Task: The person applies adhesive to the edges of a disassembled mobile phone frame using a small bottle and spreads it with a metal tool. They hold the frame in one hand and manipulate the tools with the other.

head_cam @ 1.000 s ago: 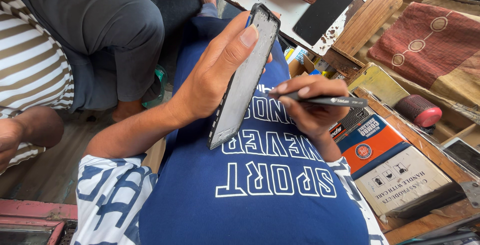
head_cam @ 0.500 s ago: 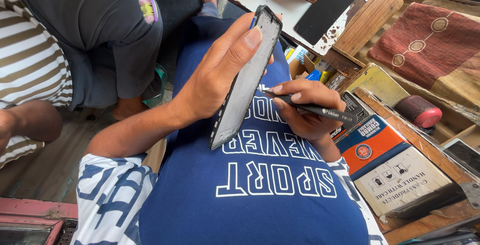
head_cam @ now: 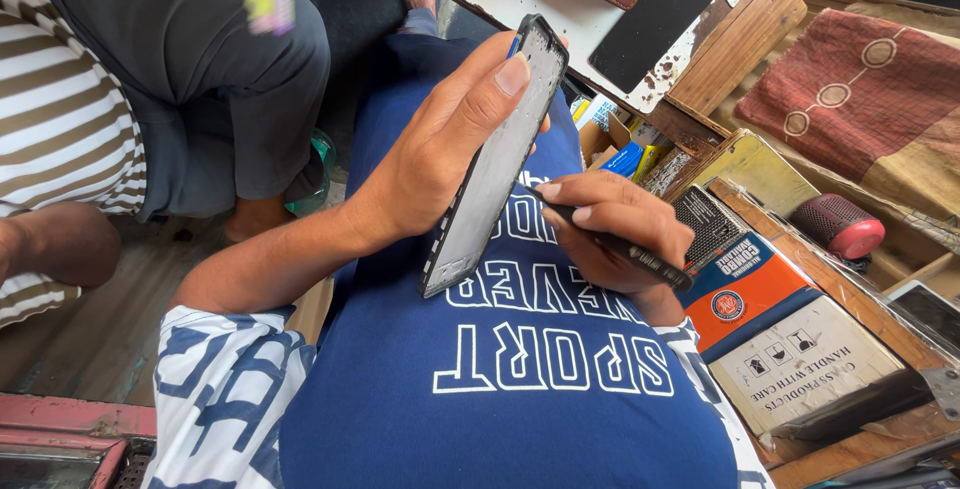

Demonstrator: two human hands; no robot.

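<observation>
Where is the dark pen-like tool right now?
In the head view, the pen-like tool is right of centre, held in the right hand, its tip against the edge of the phone frame that the left hand holds.

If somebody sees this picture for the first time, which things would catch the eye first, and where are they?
In the centre, the left hand holds a phone frame upright on edge, while the right hand presses a dark pen-like tool against its side. At the right edge, an orange and white box lies on the wooden bench.
</observation>
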